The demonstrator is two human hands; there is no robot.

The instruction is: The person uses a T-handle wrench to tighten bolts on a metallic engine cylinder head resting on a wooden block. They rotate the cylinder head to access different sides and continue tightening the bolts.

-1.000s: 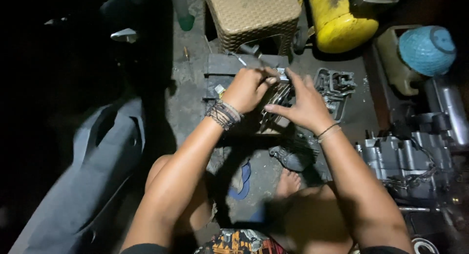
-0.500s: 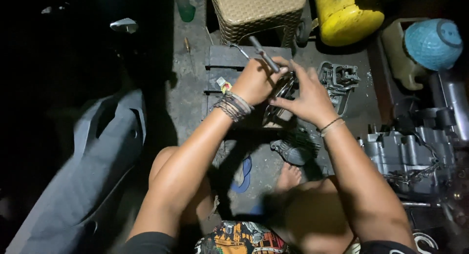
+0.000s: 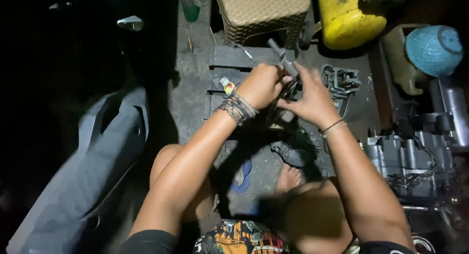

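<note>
Over the dark slab (image 3: 229, 58) on the far floor, both hands are working a small metal part (image 3: 288, 90): left hand (image 3: 261, 85) is closing round it w/ a rod-like tool (image 3: 283, 56) sticking up, prob. to steady it; right hand (image 3: 312, 100) is pinching it from the right. Vs 0.5 s ago, the tool is tilting more upright, hands approx. same spot.

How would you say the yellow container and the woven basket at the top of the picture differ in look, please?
The yellow container is smooth, glossy and rounded, while the woven basket is dull tan, textured and boxy with flat sides. The container lies to the right of the person's hands; the basket stands straight ahead of the left hand and right hand. Both sit on the dark floor, cut off by the top edge.
</note>
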